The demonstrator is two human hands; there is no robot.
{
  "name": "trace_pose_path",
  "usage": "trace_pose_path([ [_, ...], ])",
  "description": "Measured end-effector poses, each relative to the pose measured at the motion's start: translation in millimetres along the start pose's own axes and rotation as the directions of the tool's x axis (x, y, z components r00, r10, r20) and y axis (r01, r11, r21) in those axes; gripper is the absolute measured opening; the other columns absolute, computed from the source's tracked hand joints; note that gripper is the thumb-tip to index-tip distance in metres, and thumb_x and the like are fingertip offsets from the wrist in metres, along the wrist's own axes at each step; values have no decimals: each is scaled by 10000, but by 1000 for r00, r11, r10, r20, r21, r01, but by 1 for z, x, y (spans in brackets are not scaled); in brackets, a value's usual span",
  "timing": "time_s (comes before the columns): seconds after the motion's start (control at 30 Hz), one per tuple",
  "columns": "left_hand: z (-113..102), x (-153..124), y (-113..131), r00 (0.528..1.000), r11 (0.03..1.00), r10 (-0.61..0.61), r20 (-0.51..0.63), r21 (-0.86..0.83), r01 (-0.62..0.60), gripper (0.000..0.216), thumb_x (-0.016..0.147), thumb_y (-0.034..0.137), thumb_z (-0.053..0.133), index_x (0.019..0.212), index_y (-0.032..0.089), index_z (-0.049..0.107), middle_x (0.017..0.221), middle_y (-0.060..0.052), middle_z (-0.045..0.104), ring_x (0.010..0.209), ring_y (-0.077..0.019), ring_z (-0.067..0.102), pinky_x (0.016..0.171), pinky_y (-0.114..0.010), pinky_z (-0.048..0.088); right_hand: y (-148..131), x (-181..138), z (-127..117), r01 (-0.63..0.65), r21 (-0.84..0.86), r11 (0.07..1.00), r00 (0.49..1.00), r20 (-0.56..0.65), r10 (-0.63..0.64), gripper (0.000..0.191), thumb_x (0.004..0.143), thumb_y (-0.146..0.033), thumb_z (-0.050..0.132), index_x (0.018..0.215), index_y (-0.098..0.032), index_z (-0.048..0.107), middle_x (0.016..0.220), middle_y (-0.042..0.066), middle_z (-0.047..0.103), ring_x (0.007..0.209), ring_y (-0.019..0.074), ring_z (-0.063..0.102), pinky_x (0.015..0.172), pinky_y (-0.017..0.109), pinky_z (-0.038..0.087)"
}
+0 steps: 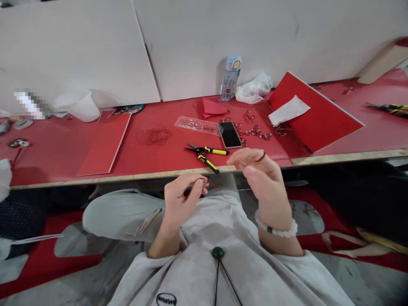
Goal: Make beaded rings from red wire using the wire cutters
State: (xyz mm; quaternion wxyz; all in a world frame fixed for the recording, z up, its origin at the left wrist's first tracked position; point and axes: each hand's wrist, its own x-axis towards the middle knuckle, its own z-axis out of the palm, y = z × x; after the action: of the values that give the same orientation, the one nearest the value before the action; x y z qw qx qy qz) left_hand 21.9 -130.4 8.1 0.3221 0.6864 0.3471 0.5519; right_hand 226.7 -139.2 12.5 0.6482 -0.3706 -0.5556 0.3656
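Observation:
My left hand [185,199] is closed in a pinch on a thin red wire [214,184]. The wire's loose end trails to the right, above my lap. My right hand [263,176] is raised at the table edge, its fingers stretched forward and apart from the thumb; nothing can be made out for certain between them. Just beyond my hands lie black-and-yellow pliers [207,154] with their handles spread. Past them is a phone [230,134], with several small wire-and-bead pieces [257,132] to its right.
On the red table [153,159] lie a tangle of red wire [154,134], a clear plastic tray [194,124] and a red board [106,146]. A bottle [230,80] and a plastic bag [254,88] stand by the partition. A tilted red panel [318,114] is at right, with more pliers [389,109] beyond.

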Motion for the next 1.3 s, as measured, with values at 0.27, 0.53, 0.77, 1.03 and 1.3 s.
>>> trace_pose_path([
  [0.27, 1, 1, 11, 977, 947, 208, 46, 240, -213, 155, 945, 88, 614, 890, 170, 734, 769, -19, 794, 657, -95, 723, 596, -150, 552, -5, -15, 33, 505, -396, 767, 862, 183, -473, 130, 934, -161, 709, 1003, -269, 685, 832, 13, 746, 768, 188, 701, 729, 362, 594],
  [0.53, 8, -1, 9, 920, 853, 392, 20, 367, -372, 143, 970, 69, 603, 958, 162, 711, 824, -29, 801, 717, -94, 740, 700, -154, 582, -5, -21, 44, 562, -558, 611, 781, 117, -613, 263, 906, -58, 699, 1078, -255, 674, 860, 32, 735, 770, 186, 692, 714, 357, 610],
  [0.77, 16, -5, -7, 847, 717, 532, 12, 526, -457, 144, 987, 92, 589, 1073, 137, 695, 899, -97, 810, 819, -157, 769, 779, -227, 625, 6, -28, 58, 506, -529, 681, 803, 1, -596, 259, 893, -34, 670, 1043, -245, 672, 824, 28, 708, 716, 176, 671, 641, 341, 603],
  [1.03, 20, -1, -11, 864, 713, 477, 164, 502, -489, 163, 1022, 110, 498, 1007, 135, 659, 833, -94, 762, 747, -163, 720, 704, -237, 598, -3, -13, 49, 403, -527, 748, 878, -9, -479, 151, 892, -94, 688, 846, -237, 666, 738, 9, 728, 657, 152, 673, 620, 280, 564],
  [1.3, 23, -2, -7, 883, 845, 428, 192, 262, -466, 130, 1046, 153, 510, 1009, 176, 633, 834, -46, 764, 716, -127, 707, 653, -220, 566, 5, 19, 33, -333, -153, 930, 941, 7, 338, 358, 718, -453, 802, 589, -210, 573, 493, -44, 540, 448, 91, 432, 433, 245, 358],
])
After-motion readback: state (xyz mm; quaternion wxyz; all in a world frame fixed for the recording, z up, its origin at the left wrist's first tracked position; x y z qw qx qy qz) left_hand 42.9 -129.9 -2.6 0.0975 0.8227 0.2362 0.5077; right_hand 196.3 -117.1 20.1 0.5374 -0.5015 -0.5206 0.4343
